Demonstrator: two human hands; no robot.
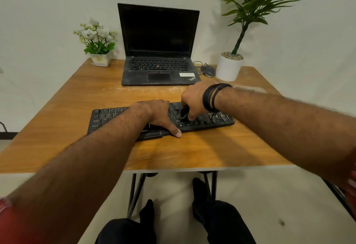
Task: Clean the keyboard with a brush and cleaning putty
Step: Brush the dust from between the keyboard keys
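Head view, keyboard: the black keyboard (208, 122) lies flat on the wooden surface (192, 151), near its middle.
Left hand: the left hand (157, 115) rests flat on the keys, fingers straight, thumb at the near edge.
Right hand: the right hand (194, 99) curls its grip round a dark brush (184, 112) (tip on the keys).
Behind: 1 open laptop (159, 47), 1 mouse (208, 70), 2 potted plants.

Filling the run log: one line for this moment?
left hand flat on keyboard | right hand grips brush on keys | putty unseen
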